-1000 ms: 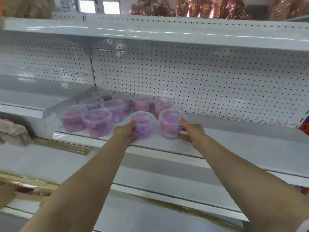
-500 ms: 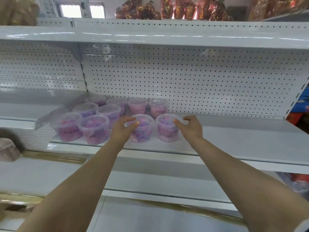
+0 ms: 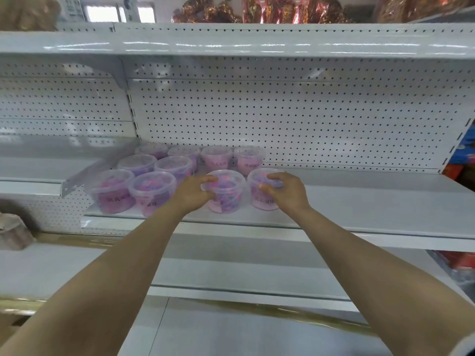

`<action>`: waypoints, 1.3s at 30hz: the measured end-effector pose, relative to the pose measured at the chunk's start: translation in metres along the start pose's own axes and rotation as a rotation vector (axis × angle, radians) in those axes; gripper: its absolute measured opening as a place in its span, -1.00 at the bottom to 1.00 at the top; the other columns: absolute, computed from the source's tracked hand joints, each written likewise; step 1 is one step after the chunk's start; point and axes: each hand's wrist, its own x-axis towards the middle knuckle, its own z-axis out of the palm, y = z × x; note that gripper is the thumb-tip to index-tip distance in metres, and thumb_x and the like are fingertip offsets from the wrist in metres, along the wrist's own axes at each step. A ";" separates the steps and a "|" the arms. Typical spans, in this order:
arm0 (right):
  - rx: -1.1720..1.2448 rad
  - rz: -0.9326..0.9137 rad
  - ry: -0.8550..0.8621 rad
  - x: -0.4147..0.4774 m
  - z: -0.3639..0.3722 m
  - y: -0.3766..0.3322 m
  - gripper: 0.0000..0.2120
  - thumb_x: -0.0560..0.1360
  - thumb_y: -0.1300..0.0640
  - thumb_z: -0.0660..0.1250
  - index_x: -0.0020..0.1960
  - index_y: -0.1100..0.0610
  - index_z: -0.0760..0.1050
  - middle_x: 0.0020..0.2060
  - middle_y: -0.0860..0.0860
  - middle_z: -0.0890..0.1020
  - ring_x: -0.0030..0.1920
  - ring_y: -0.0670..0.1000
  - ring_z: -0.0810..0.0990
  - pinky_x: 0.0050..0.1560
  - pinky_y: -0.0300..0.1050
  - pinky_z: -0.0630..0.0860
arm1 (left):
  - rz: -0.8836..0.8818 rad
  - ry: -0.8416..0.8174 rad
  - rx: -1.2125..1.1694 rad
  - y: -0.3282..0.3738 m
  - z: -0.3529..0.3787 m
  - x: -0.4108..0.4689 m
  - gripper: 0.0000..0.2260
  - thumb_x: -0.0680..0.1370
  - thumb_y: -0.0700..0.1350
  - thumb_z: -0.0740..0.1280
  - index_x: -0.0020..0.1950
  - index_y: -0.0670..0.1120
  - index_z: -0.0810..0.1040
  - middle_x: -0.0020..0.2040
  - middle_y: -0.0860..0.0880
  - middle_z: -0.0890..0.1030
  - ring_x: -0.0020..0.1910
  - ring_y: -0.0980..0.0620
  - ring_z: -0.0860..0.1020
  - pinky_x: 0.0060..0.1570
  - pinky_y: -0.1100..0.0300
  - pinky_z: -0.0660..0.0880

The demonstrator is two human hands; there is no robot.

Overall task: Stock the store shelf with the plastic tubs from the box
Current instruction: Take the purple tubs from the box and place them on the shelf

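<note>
Several clear plastic tubs with pink and purple contents stand in rows on the white middle shelf (image 3: 359, 209). My left hand (image 3: 194, 192) grips the left side of a front tub (image 3: 227, 194), with fingers curled over its lid and thumb on its wall. My right hand (image 3: 285, 191) grips the front tub beside it (image 3: 259, 196) on the right, fingers curled over the lid. Both tubs sit upright on the shelf. More tubs (image 3: 151, 191) stand to the left and behind. The box is not in view.
A perforated white back panel (image 3: 282, 119) rises behind the tubs. The shelf above (image 3: 231, 44) carries shiny wrapped goods (image 3: 257, 9). A lower shelf (image 3: 231, 265) runs beneath. The middle shelf stretches bare to the right of the tubs. Packaged goods show at the far right edge.
Both hands went from straight fingers touching the two front tubs to curled grips over their lids. The view has shifted slightly downward and closer.
</note>
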 end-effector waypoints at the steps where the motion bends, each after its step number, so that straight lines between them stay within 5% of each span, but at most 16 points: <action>1: 0.006 0.000 -0.002 0.000 0.000 0.000 -0.62 0.36 -0.06 0.56 0.12 0.08 0.67 0.09 0.03 0.65 0.00 0.03 0.63 0.09 -0.06 0.57 | 0.036 0.010 0.023 -0.001 -0.001 0.001 -0.61 0.43 -0.14 0.46 0.25 0.02 0.58 0.33 0.00 0.53 0.34 -0.03 0.43 0.31 0.19 0.30; 9: -0.011 -0.020 -0.002 0.005 0.007 0.002 -0.72 0.38 0.01 0.56 0.05 0.08 0.67 0.07 0.06 0.65 0.00 0.05 0.63 0.01 -0.14 0.53 | 0.037 0.219 0.328 0.004 0.006 0.014 -0.55 0.25 0.22 0.53 0.01 0.04 0.54 0.09 -0.01 0.54 0.20 -0.07 0.35 0.13 0.09 0.34; 30: -0.051 -0.025 -0.021 0.050 0.055 -0.014 -0.71 0.40 0.04 0.55 0.08 0.10 0.66 0.13 0.01 0.65 -0.09 -0.10 0.55 -0.24 -0.54 0.36 | -0.021 0.128 0.191 -0.014 0.001 0.074 -0.53 0.34 0.19 0.49 0.05 -0.06 0.43 0.08 -0.05 0.58 0.07 -0.08 0.53 -0.11 0.16 0.34; 39: -0.179 0.019 -0.012 0.059 0.064 -0.021 -0.67 0.42 0.01 0.52 0.13 0.10 0.64 0.15 0.01 0.64 0.09 -0.01 0.59 -0.03 -0.24 0.40 | 0.019 0.136 0.211 -0.019 0.004 0.085 -0.52 0.38 0.14 0.49 0.11 -0.14 0.45 0.08 -0.10 0.57 0.10 -0.12 0.52 -0.02 0.09 0.39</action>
